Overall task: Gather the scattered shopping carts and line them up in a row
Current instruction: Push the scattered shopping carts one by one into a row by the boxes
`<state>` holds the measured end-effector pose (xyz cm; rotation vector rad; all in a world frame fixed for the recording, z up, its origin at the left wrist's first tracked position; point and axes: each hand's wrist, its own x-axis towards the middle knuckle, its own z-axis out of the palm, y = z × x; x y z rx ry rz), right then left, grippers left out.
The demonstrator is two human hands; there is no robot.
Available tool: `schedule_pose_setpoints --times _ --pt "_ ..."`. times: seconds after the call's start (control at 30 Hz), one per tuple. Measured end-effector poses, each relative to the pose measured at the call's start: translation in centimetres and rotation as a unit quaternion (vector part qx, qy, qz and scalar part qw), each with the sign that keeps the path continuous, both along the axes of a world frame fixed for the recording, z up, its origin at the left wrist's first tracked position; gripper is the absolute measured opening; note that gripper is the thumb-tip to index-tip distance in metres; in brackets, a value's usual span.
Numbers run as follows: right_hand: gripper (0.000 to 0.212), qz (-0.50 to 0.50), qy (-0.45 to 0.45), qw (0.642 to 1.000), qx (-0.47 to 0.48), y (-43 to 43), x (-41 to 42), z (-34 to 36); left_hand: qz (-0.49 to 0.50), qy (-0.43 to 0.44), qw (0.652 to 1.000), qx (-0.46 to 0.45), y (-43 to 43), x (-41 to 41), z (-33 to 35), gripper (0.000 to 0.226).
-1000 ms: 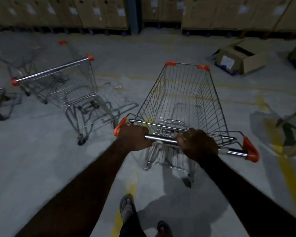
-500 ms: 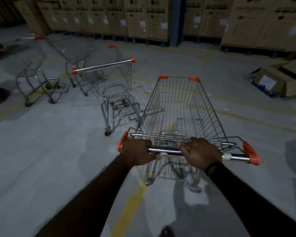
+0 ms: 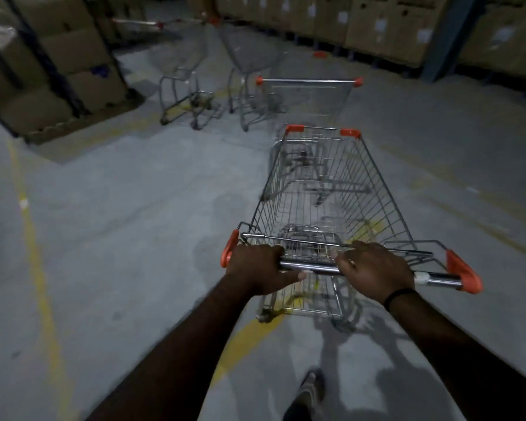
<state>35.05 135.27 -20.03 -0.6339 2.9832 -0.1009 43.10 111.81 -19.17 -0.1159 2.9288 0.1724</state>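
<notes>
- The boxes (image 3: 58, 65) are stacked at the far left, well apart from our path, so they need no allowance.
- Two far carts (image 3: 195, 100) stand side by side beyond them, blurred. We cannot tell whether they are already nested.
- Our left grip (image 3: 257, 268) is wrapped round the handle (image 3: 312, 266) beside its left orange end, fingers over the bar and thumb lying along it.
- The near cart (image 3: 307, 82) stands straight ahead with its bar toward us. Its frame shows through our basket's nose, but we cannot tell if they touch.
- We judge the step in hand to be nesting into it, so we aim the nose midway between its two orange ends and push slowly.
- Our cart (image 3: 374, 189) is empty and stands mid-floor over a curved yellow line (image 3: 249, 332), nose pointing at the near cart.
- Our right grip (image 3: 374, 273) is curled round the handle near its middle, which leaves the right end bare.
- With both grips left of centre, we expect the nose to swing right under a hard push. We do better to slide the right grip outward, or to push gently and correct.
</notes>
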Motion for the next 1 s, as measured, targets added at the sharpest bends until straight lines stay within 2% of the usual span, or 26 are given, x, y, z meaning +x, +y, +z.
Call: schedule_pose_setpoints --times 0.13,0.23,0.33,0.5,0.7,0.87,1.0 --pt "0.054 0.051 -0.008 0.999 -0.003 -4.4 2.5 -0.3 0.068 -0.002 0.998 0.004 -3.3 5.1 -0.5 0.099" --pt "0.072 0.091 -0.012 0.996 -0.018 -7.5 3.1 -0.3 0.118 0.003 0.993 0.005 -5.3 7.9 -0.6 0.099" --pt "0.074 0.145 -0.014 0.989 -0.025 -10.3 3.1 -0.3 0.166 -0.032 0.986 0.005 -6.9 9.8 -0.3 0.102" --pt "0.093 0.191 -0.026 0.981 -0.035 -14.6 1.0 -0.7 0.237 -0.060 0.970 0.014 -8.7 10.9 0.4 0.105" --pt "0.071 0.259 -0.001 0.965 -0.034 -19.5 0.2 0.1 0.302 -0.064 0.951 0.007 -11.5 11.7 0.1 0.109" --pt "0.088 0.302 -0.013 0.953 -0.028 -23.2 -1.2 -0.9 0.356 -0.047 0.933 0.018 -13.7 11.8 -0.8 0.103" --pt "0.085 0.341 -0.006 0.940 -0.029 -25.9 -1.9 -1.3 0.394 -0.039 0.918 0.019 -14.6 11.7 -0.7 0.100"
